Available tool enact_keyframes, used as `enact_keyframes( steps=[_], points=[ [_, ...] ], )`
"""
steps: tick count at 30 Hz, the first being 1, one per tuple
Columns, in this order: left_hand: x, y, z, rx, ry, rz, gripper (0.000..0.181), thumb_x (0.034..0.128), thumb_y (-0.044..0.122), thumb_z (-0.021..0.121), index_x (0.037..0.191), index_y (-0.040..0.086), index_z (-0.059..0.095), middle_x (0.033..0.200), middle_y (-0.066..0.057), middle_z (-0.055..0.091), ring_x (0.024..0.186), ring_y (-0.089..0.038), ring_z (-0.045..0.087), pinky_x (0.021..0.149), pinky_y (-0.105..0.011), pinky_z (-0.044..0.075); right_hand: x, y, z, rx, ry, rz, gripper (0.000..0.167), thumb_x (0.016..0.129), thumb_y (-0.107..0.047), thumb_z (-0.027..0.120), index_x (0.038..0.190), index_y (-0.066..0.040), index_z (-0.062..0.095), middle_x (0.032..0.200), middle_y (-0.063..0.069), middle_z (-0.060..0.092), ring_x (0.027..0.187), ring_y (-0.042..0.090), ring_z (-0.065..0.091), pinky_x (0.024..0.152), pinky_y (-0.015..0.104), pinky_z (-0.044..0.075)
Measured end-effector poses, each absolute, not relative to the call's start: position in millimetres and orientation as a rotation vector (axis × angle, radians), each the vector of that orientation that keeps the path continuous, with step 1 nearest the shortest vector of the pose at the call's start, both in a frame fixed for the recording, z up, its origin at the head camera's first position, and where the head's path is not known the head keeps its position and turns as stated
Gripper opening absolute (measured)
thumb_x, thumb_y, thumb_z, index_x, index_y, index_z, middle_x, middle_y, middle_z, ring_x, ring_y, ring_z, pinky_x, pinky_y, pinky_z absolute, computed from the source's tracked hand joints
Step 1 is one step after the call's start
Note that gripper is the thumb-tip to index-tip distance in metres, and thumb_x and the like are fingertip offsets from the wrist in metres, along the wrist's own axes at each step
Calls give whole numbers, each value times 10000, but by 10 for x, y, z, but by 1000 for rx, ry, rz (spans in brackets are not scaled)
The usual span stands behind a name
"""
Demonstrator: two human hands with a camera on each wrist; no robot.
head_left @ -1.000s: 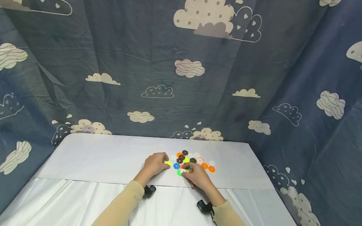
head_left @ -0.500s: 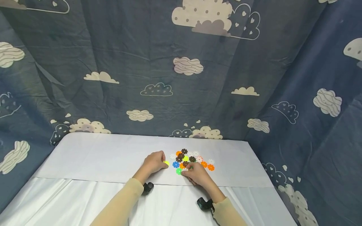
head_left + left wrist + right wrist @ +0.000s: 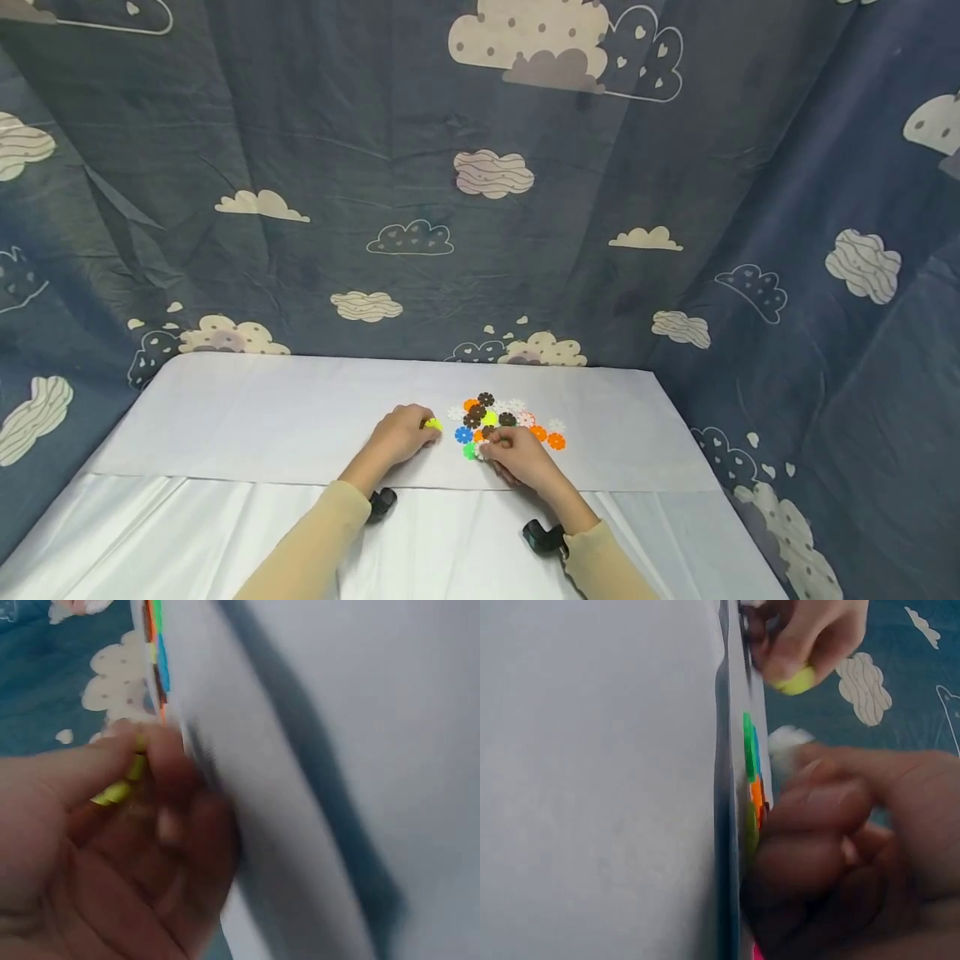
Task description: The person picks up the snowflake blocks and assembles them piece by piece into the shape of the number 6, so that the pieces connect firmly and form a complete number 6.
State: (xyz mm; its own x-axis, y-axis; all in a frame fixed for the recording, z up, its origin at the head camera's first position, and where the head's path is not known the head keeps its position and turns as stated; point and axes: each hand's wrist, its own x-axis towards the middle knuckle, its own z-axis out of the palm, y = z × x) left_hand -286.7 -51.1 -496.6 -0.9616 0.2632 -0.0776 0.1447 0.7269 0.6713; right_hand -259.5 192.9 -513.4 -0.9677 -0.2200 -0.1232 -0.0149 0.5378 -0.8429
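Note:
My left hand (image 3: pixel 397 435) pinches a yellow snowflake disc (image 3: pixel 432 424) between thumb and fingertips, left of a loose pile of notched plastic discs. Part of that yellow disc (image 3: pixel 112 793) shows behind the thumb in the left wrist view. At the near side of the pile, my right hand (image 3: pixel 525 458) holds a white snowflake disc (image 3: pixel 787 741) at its thumb and index fingertips. Its other fingers are curled and blurred in the right wrist view. A green disc (image 3: pixel 469 451) and a blue disc (image 3: pixel 463 435) lie close to the right fingertips.
The pile also has brown discs (image 3: pixel 486 399), a yellow one (image 3: pixel 489 417) and orange ones (image 3: pixel 556 441), some overlapping. A white cloth (image 3: pixel 262 417) covers the table. Behind it hangs a dark blue cloud-print curtain (image 3: pixel 315 167).
My left hand has drawn slightly left, away from the pile, and the yellow disc has turned in its fingers. The right hand has come a little over the white disc at the pile's near edge.

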Motion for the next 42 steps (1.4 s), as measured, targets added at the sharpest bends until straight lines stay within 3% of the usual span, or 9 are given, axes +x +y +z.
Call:
enact_keyframes(
  steps=[3, 6, 11, 15, 20, 30, 37, 42],
  points=[
    [-2732, -625, -4906, 490, 2576, 1262, 217, 1099, 182, 565, 1069, 45, 731, 762, -15, 679, 626, -145, 575, 596, -304, 503, -2581, 1903, -5049, -197, 2485, -1501, 196, 1030, -242, 695, 1001, -49, 689, 618, -33, 536, 474, 90, 418, 453, 207, 338],
    [-2572, -731, -4819, 568, 2350, 1463, 292, 1136, 178, 469, 1114, -6, 694, 779, -17, 679, 615, -134, 560, 525, -278, 482, -2527, 1863, -4930, -186, 2429, -1576, 223, 1023, -265, 706, 1018, -42, 696, 637, -19, 557, 499, 102, 429, 473, 222, 362],
    [-2361, -815, -4673, 534, 2173, 1607, 380, 1127, 321, 521, 1075, -22, 679, 724, 19, 676, 617, -108, 587, 526, -241, 467, -2370, 1780, -4682, -199, 2399, -1679, 245, 1002, -270, 747, 1032, -31, 703, 663, 4, 577, 530, 125, 454, 500, 241, 402],
    [-2264, -818, -4594, 521, 2142, 1639, 441, 1123, 394, 514, 1001, -6, 654, 668, 16, 631, 604, -124, 566, 545, -242, 466, -2243, 1713, -4545, -355, 2490, -1696, 216, 1004, -267, 754, 1025, -54, 727, 704, 31, 617, 523, 113, 484, 499, 235, 441],
    [-2200, -803, -4553, 519, 2108, 1687, 446, 1134, 362, 491, 967, -31, 618, 650, 11, 592, 595, -143, 556, 561, -241, 461, -2146, 1656, -4476, -565, 2640, -1638, 104, 998, -240, 764, 990, -136, 761, 746, 93, 688, 501, 76, 519, 491, 213, 465],
    [-2163, -704, -4537, 469, 2030, 1769, 386, 1126, 323, 497, 928, 13, 614, 641, 16, 561, 575, -134, 546, 563, -237, 432, -2115, 1627, -4486, -738, 2658, -1629, 101, 1010, -211, 746, 1021, -113, 768, 774, 91, 726, 526, 95, 579, 491, 234, 500],
    [-2157, -685, -4563, 462, 2032, 1773, 370, 1123, 314, 503, 927, 23, 618, 630, 23, 551, 573, -128, 545, 560, -229, 429, -2090, 1607, -4513, -946, 2837, -1512, 33, 984, -135, 766, 986, -164, 780, 704, -6, 694, 490, -8, 520, 450, 205, 473],
    [-2148, -699, -4568, 472, 2073, 1739, 400, 1125, 331, 502, 934, 1, 623, 635, 19, 547, 588, -133, 543, 566, -245, 431, -2080, 1597, -4494, -1145, 3002, -1320, 32, 990, -153, 765, 966, -140, 782, 703, -52, 697, 539, -37, 503, 481, 141, 460]
  ],
)
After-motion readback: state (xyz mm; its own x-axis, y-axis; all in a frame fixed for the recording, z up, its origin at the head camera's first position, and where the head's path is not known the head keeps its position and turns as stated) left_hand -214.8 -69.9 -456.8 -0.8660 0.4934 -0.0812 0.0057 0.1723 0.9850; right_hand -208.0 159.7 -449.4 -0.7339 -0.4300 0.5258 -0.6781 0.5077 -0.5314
